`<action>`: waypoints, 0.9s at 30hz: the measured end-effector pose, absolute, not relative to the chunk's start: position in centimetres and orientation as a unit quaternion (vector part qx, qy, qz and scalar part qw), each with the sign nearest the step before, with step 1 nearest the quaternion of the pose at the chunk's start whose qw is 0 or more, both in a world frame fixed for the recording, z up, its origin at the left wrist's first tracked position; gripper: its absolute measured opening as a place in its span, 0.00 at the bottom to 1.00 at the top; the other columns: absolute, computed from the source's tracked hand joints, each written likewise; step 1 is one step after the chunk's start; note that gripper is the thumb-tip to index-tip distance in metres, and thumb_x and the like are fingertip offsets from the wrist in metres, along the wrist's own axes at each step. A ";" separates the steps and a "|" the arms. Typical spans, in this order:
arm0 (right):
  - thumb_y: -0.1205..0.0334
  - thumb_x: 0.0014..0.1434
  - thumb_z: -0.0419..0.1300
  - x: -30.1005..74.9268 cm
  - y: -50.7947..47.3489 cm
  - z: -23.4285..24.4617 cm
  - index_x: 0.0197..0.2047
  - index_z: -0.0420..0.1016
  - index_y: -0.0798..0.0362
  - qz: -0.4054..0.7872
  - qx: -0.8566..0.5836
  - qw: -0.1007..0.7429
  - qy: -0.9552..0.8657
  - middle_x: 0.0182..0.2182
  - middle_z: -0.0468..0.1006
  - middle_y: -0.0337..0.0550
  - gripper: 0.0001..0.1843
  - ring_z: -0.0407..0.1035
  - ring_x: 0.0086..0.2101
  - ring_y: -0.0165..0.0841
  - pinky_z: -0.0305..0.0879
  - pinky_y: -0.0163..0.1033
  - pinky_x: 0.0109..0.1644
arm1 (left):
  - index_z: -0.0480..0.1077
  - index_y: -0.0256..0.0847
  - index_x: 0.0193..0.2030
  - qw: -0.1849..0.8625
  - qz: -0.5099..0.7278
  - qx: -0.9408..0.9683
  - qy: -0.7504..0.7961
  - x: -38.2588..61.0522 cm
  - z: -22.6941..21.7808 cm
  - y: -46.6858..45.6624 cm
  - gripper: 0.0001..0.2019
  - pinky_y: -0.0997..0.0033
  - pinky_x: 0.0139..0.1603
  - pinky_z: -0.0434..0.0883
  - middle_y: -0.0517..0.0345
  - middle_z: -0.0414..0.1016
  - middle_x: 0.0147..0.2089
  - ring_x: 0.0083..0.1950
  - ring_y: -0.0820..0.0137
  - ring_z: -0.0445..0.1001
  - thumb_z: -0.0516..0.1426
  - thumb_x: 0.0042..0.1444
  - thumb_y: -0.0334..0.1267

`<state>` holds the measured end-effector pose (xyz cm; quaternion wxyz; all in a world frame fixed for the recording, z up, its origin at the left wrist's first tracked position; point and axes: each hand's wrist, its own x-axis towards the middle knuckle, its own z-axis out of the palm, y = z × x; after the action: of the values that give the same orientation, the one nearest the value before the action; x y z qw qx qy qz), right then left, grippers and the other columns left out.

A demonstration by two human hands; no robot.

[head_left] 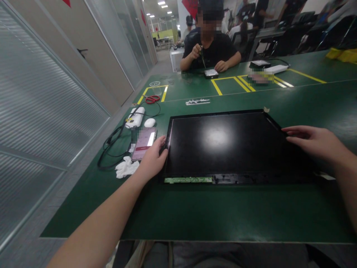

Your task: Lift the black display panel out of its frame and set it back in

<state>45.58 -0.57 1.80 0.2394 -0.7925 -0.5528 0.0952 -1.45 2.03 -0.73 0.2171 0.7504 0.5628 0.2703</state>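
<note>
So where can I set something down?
Bare green tabletop lies between its near edge and the flat black screen panel, also beyond it toward the right-hand yellow tape lines. Panel's left is crowded: pink-screened phone, crumpled white material, black cable.

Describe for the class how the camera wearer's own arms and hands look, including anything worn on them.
The left hand and right hand are ungloved, with no ring or watch visible. The left forearm and right forearm show no sleeve, bracelet, marking or attached cable.
</note>
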 end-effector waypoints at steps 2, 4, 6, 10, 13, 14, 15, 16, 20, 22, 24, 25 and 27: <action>0.62 0.36 0.55 45.5 -0.6 1.8 0.36 0.70 0.47 0.099 -0.792 0.246 -0.549 0.27 0.72 0.40 0.19 0.65 0.28 0.31 0.58 0.39 0.34 | 0.59 0.34 0.67 0.190 0.260 0.763 0.560 -1.3 -0.6 1.9 0.27 0.49 0.68 0.65 0.40 0.70 0.65 0.66 0.55 0.69 0.51 0.61 0.35; 0.62 0.36 0.54 45.4 -0.7 1.8 0.36 0.70 0.47 0.094 -0.794 0.246 -0.548 0.27 0.72 0.40 0.19 0.65 0.28 0.32 0.58 0.40 0.34 | 0.60 0.33 0.67 0.158 0.240 0.778 0.559 -1.2 -0.5 1.7 0.26 0.48 0.67 0.65 0.39 0.70 0.65 0.66 0.53 0.69 0.52 0.61 0.35; 0.61 0.36 0.54 45.4 -0.7 1.8 0.36 0.69 0.46 0.089 -0.794 0.247 -0.549 0.27 0.72 0.40 0.19 0.65 0.28 0.32 0.58 0.41 0.34 | 0.60 0.32 0.67 0.132 0.220 0.791 0.555 -1.1 -0.5 1.6 0.26 0.46 0.67 0.66 0.38 0.69 0.65 0.66 0.52 0.69 0.52 0.61 0.35; 0.64 0.34 0.53 45.2 -0.8 1.7 0.37 0.69 0.48 0.101 -0.788 0.266 -0.546 0.29 0.72 0.40 0.21 0.65 0.28 0.31 0.58 0.40 0.35 | 0.61 0.32 0.66 0.100 0.197 0.812 0.539 -1.1 -1.0 1.7 0.25 0.45 0.68 0.63 0.36 0.67 0.67 0.68 0.53 0.66 0.50 0.62 0.33; 0.64 0.34 0.53 45.1 -0.8 1.6 0.38 0.68 0.47 0.117 -0.776 0.290 -0.547 0.30 0.71 0.39 0.23 0.64 0.30 0.30 0.58 0.40 0.36 | 0.61 0.28 0.66 0.082 0.181 0.816 0.542 -1.2 -1.6 1.8 0.25 0.44 0.70 0.59 0.31 0.63 0.69 0.71 0.50 0.61 0.50 0.63 0.32; 0.64 0.34 0.53 45.1 -0.8 1.5 0.39 0.68 0.45 0.113 -0.776 0.287 -0.551 0.30 0.71 0.39 0.23 0.64 0.29 0.30 0.58 0.40 0.35 | 0.61 0.28 0.66 0.079 0.177 0.816 0.545 -1.1 -1.8 1.8 0.25 0.43 0.70 0.59 0.31 0.62 0.69 0.71 0.49 0.60 0.50 0.63 0.32; 0.63 0.34 0.53 45.2 -0.7 1.5 0.39 0.68 0.44 0.105 -0.778 0.277 -0.554 0.29 0.71 0.38 0.23 0.64 0.29 0.31 0.58 0.40 0.34 | 0.61 0.27 0.66 0.078 0.174 0.815 0.547 -1.1 -1.9 1.8 0.24 0.43 0.69 0.59 0.30 0.62 0.69 0.71 0.48 0.60 0.49 0.63 0.32; 0.62 0.34 0.53 45.2 -0.7 1.4 0.39 0.68 0.43 0.092 -0.783 0.262 -0.557 0.28 0.71 0.38 0.23 0.64 0.28 0.31 0.58 0.40 0.33 | 0.61 0.27 0.66 0.078 0.172 0.814 0.550 -1.1 -1.9 1.8 0.24 0.42 0.69 0.59 0.30 0.61 0.70 0.71 0.48 0.60 0.49 0.63 0.32; 0.61 0.35 0.54 45.7 -0.6 1.2 0.38 0.69 0.41 0.060 -0.790 0.228 -0.566 0.26 0.69 0.38 0.22 0.63 0.25 0.30 0.58 0.40 0.30 | 0.63 0.28 0.65 0.094 0.168 0.803 0.564 -0.8 -1.7 1.7 0.24 0.41 0.69 0.58 0.32 0.62 0.70 0.72 0.46 0.58 0.48 0.63 0.31; 0.61 0.35 0.53 45.9 -0.6 1.1 0.39 0.69 0.41 0.059 -0.788 0.227 -0.569 0.25 0.69 0.37 0.22 0.63 0.25 0.30 0.58 0.40 0.30 | 0.64 0.30 0.65 0.104 0.167 0.799 0.568 -0.8 -1.5 1.6 0.24 0.41 0.70 0.58 0.36 0.65 0.69 0.72 0.47 0.56 0.49 0.63 0.31; 0.60 0.36 0.53 46.0 -0.5 1.0 0.39 0.69 0.40 0.060 -0.789 0.228 -0.568 0.26 0.69 0.37 0.22 0.63 0.25 0.30 0.58 0.39 0.30 | 0.64 0.32 0.65 0.113 0.172 0.799 0.565 -0.8 -1.3 1.7 0.24 0.41 0.70 0.57 0.38 0.66 0.68 0.72 0.48 0.57 0.49 0.62 0.31; 0.60 0.36 0.53 46.0 -0.5 1.0 0.39 0.68 0.40 0.060 -0.789 0.228 -0.567 0.26 0.69 0.37 0.21 0.63 0.25 0.30 0.58 0.40 0.30 | 0.64 0.31 0.65 0.120 0.175 0.798 0.564 -0.8 -1.2 1.7 0.24 0.42 0.71 0.57 0.38 0.66 0.68 0.72 0.48 0.57 0.49 0.62 0.32; 0.59 0.36 0.53 46.0 -0.6 1.0 0.38 0.69 0.40 0.062 -0.792 0.226 -0.564 0.26 0.69 0.38 0.21 0.63 0.25 0.30 0.58 0.40 0.31 | 0.64 0.30 0.65 0.140 0.182 0.791 0.567 -1.0 -1.1 1.7 0.25 0.43 0.71 0.57 0.36 0.64 0.69 0.72 0.48 0.58 0.50 0.62 0.33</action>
<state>45.96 -0.56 1.04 0.2259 -0.7919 -0.5639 0.0622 -0.97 1.73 -1.09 0.1398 0.7911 0.5668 0.1824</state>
